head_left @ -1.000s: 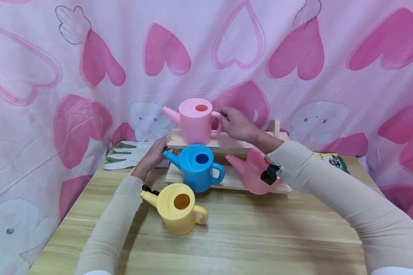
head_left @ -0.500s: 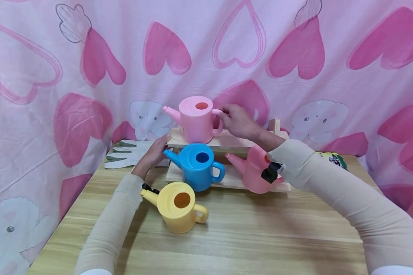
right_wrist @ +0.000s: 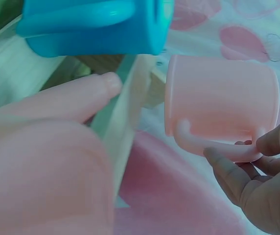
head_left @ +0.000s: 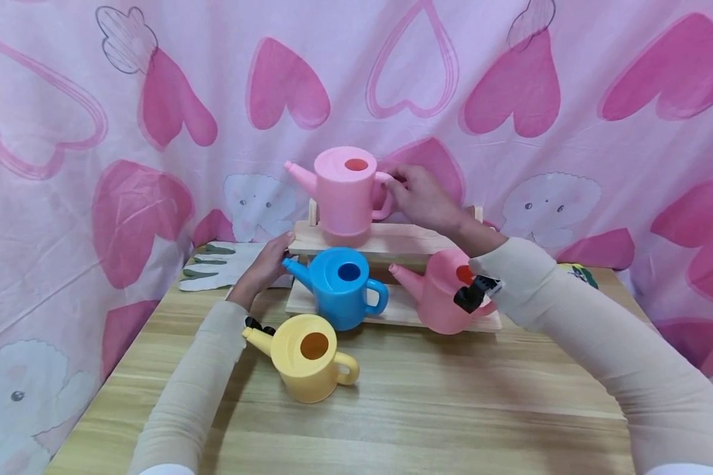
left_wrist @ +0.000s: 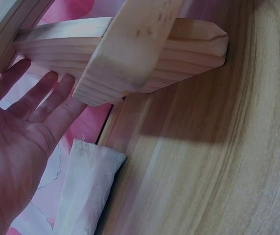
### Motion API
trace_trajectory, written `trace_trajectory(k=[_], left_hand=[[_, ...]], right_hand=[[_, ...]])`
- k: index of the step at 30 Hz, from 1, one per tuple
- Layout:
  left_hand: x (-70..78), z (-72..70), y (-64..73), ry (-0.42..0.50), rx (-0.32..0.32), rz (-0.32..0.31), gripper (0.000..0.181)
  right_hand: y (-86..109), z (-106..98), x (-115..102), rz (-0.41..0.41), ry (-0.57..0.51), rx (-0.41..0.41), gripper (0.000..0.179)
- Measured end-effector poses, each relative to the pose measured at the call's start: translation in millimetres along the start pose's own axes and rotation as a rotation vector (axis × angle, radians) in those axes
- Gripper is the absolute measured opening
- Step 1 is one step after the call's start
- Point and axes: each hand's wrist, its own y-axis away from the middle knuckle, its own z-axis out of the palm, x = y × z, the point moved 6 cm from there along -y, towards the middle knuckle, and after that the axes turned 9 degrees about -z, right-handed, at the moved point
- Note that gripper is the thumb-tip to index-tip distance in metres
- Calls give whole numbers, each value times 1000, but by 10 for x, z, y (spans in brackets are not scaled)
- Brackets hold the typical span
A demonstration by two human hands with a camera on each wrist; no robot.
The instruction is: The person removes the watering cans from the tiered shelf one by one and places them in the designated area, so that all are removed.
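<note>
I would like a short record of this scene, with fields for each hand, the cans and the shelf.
right hand: the right hand grips the handle of the light pink plastic watering can, lifted just above the top step
left hand: the left hand, fingers straight, touches the left end of the two-step wooden shelf
lower step: blue plastic watering can, darker pink plastic watering can
wooden table: yellow plastic watering can

Long cream sleeves, bare hands, black wrist-mounted cameras

Pink heart-print curtain behind light wooden table.
</note>
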Motion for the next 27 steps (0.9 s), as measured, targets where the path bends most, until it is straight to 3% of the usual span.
trace_trajectory(k=[9, 16, 22, 27], left_hand=[[12, 8, -15, -9, -10, 25, 76], [-36, 1, -75, -14, -33, 36, 76], [-41, -28, -52, -14, -16, 28, 79], [-16, -44, -55, -25, -14, 27, 79]], right_hand=[[131, -263, -136, 18, -13, 42, 33], [348, -338, -164, 42, -41, -5, 34], [560, -339, -218, 31, -109, -46, 32], [752, -386, -271, 42, -97, -66, 32]])
